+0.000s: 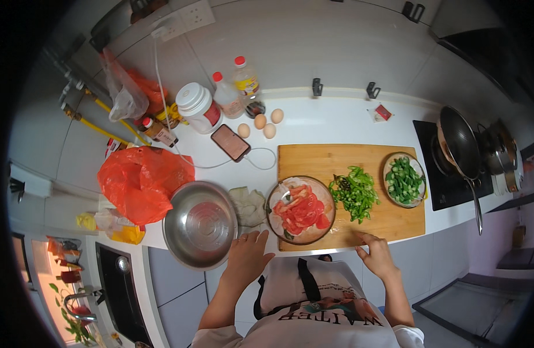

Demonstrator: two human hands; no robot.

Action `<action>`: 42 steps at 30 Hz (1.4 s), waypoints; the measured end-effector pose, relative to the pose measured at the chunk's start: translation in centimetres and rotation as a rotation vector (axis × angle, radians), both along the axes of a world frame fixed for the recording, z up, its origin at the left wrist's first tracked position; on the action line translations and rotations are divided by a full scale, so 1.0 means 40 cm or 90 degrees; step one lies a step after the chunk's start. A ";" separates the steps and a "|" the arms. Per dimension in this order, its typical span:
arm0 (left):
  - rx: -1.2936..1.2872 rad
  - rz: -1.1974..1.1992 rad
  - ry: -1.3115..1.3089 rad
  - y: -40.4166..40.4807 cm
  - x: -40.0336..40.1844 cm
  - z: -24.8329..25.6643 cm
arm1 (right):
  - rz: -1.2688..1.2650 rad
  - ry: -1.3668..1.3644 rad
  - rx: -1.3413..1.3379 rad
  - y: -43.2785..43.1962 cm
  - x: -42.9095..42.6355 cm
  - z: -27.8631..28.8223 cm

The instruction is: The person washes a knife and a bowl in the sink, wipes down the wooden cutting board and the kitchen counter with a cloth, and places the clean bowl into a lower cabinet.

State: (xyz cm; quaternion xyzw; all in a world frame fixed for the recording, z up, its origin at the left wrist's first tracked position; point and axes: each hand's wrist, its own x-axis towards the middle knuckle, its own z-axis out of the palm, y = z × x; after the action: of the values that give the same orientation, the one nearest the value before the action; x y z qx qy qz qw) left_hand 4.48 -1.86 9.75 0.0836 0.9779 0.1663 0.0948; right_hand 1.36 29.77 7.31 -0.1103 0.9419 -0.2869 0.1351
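Note:
My left hand [248,257] hovers at the counter's front edge, fingers spread and holding nothing. It is close to the rim of a stainless steel basin [180,222] and a grey-white cloth [247,205]. My right hand [377,255] is at the front edge of a wooden cutting board [323,158], thumb and forefinger apart; whether it touches the wood is unclear. On the board's left side, a glass plate [309,237] carries sliced tomatoes [304,209]. Chopped green peppers [356,193] lie in a loose pile beside it. Cut green vegetable pieces [404,179] fill a smaller plate at the right.
Several eggs [269,130], a charging phone [230,142] and bottles [246,82] stand behind. A red plastic bag [136,182] touches the basin. Right of the board, a wok [460,137] sits on the cooktop [449,195], its handle reaching past the front edge. A sink [121,291] is at left.

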 end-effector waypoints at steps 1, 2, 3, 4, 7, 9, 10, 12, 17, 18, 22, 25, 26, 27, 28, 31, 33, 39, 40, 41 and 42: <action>-0.001 0.011 -0.007 -0.010 0.008 -0.014 | -0.012 -0.016 -0.037 -0.013 0.000 -0.018; 0.006 0.028 -0.010 -0.021 0.016 -0.025 | -0.024 -0.033 -0.073 -0.026 -0.001 -0.038; 0.016 0.042 -0.010 -0.030 0.019 -0.038 | -0.069 -0.073 -0.121 -0.042 -0.005 -0.057; 0.025 0.055 -0.010 -0.040 0.025 -0.050 | -0.115 -0.112 -0.169 -0.065 -0.007 -0.076; 0.046 0.127 -0.005 -0.061 0.042 -0.089 | -0.225 -0.261 -0.343 -0.106 -0.014 -0.193; 0.074 0.180 -0.022 -0.068 0.051 -0.090 | -0.312 -0.366 -0.518 -0.144 -0.015 -0.241; 0.089 0.206 -0.031 -0.070 0.056 -0.092 | -0.327 -0.491 -0.517 -0.153 -0.031 -0.245; 0.172 0.211 -0.050 -0.080 0.064 -0.118 | -0.393 -0.554 -0.638 -0.183 -0.044 -0.248; 0.278 0.196 0.036 -0.035 0.017 -0.194 | -0.436 -0.470 -0.664 -0.230 -0.053 -0.273; 0.274 0.207 0.061 -0.022 0.003 -0.213 | -0.435 -0.470 -0.668 -0.232 -0.057 -0.264; 0.257 0.221 0.078 0.002 -0.049 -0.290 | -0.475 -0.435 -0.742 -0.239 -0.077 -0.236; 0.102 0.199 0.103 -0.010 -0.106 -0.347 | -0.476 -0.351 -0.787 -0.250 -0.143 -0.222; 0.066 0.205 0.131 -0.018 -0.113 -0.380 | -0.475 -0.360 -0.775 -0.256 -0.171 -0.211; 0.036 0.222 0.110 -0.018 -0.121 -0.387 | -0.477 -0.364 -0.766 -0.260 -0.207 -0.195; 0.005 0.240 0.094 -0.020 -0.131 -0.388 | -0.492 -0.352 -0.774 -0.272 -0.239 -0.179; -0.004 0.267 0.034 -0.018 -0.150 -0.374 | -0.531 -0.312 -0.797 -0.291 -0.335 -0.169; -0.005 0.271 0.006 -0.021 -0.159 -0.372 | -0.525 -0.306 -0.814 -0.285 -0.398 -0.191; -0.039 0.276 0.061 -0.025 -0.167 -0.371 | -0.554 -0.278 -0.802 -0.262 -0.504 -0.227; -0.039 0.279 0.079 -0.023 -0.168 -0.370 | -0.550 -0.275 -0.808 -0.259 -0.508 -0.230; -0.039 0.282 0.098 -0.023 -0.170 -0.371 | -0.545 -0.273 -0.814 -0.256 -0.512 -0.233; -0.033 0.287 0.105 -0.023 -0.172 -0.372 | -0.562 -0.279 -0.812 -0.253 -0.518 -0.239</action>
State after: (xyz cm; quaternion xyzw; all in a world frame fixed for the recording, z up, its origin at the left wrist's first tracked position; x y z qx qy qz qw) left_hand -2.39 -2.80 -5.15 -0.1262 0.9802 0.1507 -0.0230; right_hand -19.37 19.65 -2.24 0.2751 0.5053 -0.8115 0.1018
